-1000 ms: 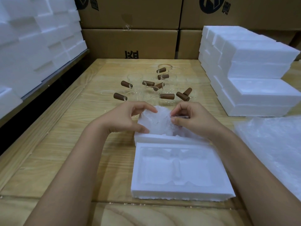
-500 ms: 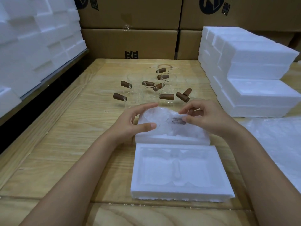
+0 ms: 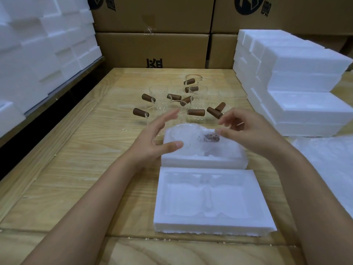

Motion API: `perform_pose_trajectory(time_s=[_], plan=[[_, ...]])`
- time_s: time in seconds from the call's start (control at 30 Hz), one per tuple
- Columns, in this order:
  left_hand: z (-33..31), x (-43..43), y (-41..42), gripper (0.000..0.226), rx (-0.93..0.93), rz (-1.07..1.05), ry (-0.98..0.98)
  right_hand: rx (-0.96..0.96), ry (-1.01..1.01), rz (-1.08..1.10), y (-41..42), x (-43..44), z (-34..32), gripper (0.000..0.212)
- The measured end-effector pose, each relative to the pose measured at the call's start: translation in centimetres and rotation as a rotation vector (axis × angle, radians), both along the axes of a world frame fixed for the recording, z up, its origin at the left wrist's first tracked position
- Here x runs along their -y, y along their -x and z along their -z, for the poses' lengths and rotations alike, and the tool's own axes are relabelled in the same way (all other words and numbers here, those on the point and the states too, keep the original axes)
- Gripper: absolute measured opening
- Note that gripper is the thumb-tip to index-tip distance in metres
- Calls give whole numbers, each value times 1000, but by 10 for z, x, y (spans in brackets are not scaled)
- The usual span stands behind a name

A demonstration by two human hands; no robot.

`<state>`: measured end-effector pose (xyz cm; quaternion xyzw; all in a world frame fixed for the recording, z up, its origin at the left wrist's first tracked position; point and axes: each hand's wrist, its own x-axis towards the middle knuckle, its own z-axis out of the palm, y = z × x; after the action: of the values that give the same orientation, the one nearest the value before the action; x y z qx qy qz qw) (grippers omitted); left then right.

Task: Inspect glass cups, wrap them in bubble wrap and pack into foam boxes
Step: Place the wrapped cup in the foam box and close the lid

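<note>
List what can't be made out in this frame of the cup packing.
All in the head view:
- Wrapped cup in the far foam tray: bubble wrap blurs its glass, so flaws cannot be judged.
- Left hand and right hand: open, fingertips motion-blurred; contact with the wrap is unclear.
- Unwrapped glass cups: clear walls overlap, so the count is uncertain.
- Cardboard boxes: printing cut by the top edge.

Left hand (image 3: 152, 139): bare, no glove, no ring visible.
Right hand (image 3: 248, 134): bare, no glove; nails short.
Forearms: both bare to the frame edge, no sleeve, watch or band in view.
</note>
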<state>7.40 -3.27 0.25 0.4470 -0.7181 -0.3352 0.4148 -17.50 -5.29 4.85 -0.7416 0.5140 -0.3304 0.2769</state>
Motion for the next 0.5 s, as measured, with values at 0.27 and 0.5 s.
perform_pose_trajectory(time_s=[0.27,0.5], plan=[[-3,-5,-4,39,-76,-189,358,-400,-653,73,44,-59,-16,77],[-34,-9,-31,18,43,475,-486,-334,-803,-65,40,-59,-6,52]])
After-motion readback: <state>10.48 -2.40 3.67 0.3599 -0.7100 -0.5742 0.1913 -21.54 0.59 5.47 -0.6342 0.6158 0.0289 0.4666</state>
